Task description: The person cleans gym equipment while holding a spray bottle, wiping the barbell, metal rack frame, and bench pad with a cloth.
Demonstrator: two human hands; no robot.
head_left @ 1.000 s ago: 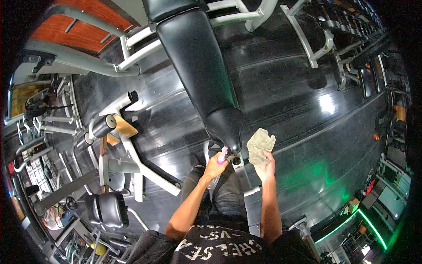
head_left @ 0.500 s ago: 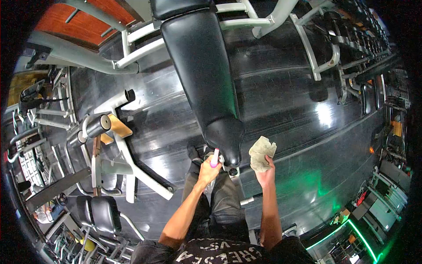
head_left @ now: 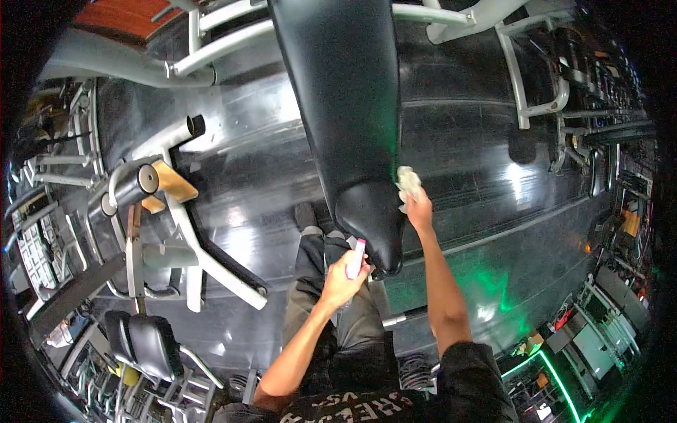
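A long black padded bench (head_left: 345, 92) runs from the top of the view down to a narrow rounded end. My left hand (head_left: 343, 283) is closed around a spray bottle (head_left: 357, 259) with a pink and white top, just left of the bench's narrow end. Most of the bottle is hidden by the fingers. My right hand (head_left: 418, 209) grips a crumpled pale cloth (head_left: 407, 183) at the bench's right edge. Whether the cloth touches the pad is hard to tell.
Exercise machines with grey frames (head_left: 229, 277) stand at the left, one with a black seat (head_left: 154, 347). A rack (head_left: 592, 77) is at the upper right. Green light strips (head_left: 557, 384) glow at the lower right. My feet are beside the bench's narrow end.
The bench appears larger and nearer. My right hand has moved up with the cloth to the bench's edge, and the cloth is more bunched. My left hand still holds the bottle.
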